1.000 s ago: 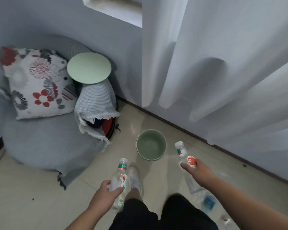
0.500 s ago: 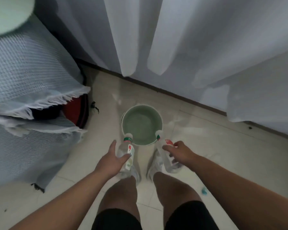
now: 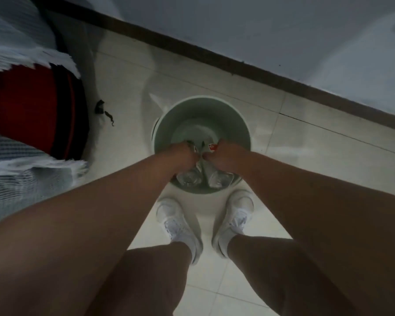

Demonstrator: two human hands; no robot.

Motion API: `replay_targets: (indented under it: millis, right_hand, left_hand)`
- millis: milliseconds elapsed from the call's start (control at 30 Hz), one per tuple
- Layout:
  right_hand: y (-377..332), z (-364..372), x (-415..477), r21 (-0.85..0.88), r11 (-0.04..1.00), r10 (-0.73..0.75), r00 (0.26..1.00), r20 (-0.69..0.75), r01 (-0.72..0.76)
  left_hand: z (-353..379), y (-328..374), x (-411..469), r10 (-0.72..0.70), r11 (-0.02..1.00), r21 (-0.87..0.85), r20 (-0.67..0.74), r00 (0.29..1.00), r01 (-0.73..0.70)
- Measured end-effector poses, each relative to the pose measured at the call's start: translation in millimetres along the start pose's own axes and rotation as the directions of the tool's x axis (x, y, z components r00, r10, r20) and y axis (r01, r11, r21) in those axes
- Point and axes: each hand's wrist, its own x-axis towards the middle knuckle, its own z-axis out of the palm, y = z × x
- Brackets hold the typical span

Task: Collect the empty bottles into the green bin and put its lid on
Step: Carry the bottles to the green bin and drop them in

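Observation:
The round green bin [image 3: 201, 110] stands open on the tiled floor just beyond my white shoes. Both my hands reach down into its mouth. My left hand [image 3: 184, 153] grips a clear plastic bottle [image 3: 188, 177], its base toward me and its neck pointing down into the bin. My right hand [image 3: 224, 153] grips a second clear bottle [image 3: 220, 179] with a red-and-white label, held the same way. The two bottles sit side by side against the bin's near wall. The bin's lid is not in view.
A red and black bag [image 3: 32, 110] under a fringed grey-white cloth [image 3: 21, 174] lies on the left. A dark skirting board [image 3: 237, 65] and grey wall run behind the bin. My shoes [image 3: 178, 224] stand close to the bin.
I have bent forward over the bin. Both hands have moved from above the floor in front of the bin down into its mouth, bottles turned neck down.

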Motion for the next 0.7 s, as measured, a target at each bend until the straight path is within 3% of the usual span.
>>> replay_targets:
  millis: [100, 300, 400, 700]
  right_hand:
    - [-3.3, 19.4, 27.9, -0.054, 0.999, 0.013, 0.998, 0.065, -0.010]
    - [-7.9, 23.0, 36.9, -0.132, 0.991, 0.031, 0.988, 0.149, -0.011]
    - [-2.6, 23.4, 44.2, -0.178, 0.984, 0.036, 0.986, 0.165, -0.006]
    - [10.5, 16.5, 37.2, 0.039, 0.994, 0.100, 0.992, 0.077, -0.103]
  left_hand:
    - [20.4, -7.7, 35.0, -0.081, 0.991, 0.118, 0.105, 0.991, 0.069]
    - [23.9, -13.1, 42.4, -0.110, 0.994, 0.013, 0.099, 0.989, 0.110]
    - [23.0, -15.5, 44.0, -0.117, 0.992, 0.046, 0.062, 0.991, 0.114]
    - [13.2, -13.9, 7.9, -0.128, 0.992, 0.018, -0.052, 0.990, 0.129]
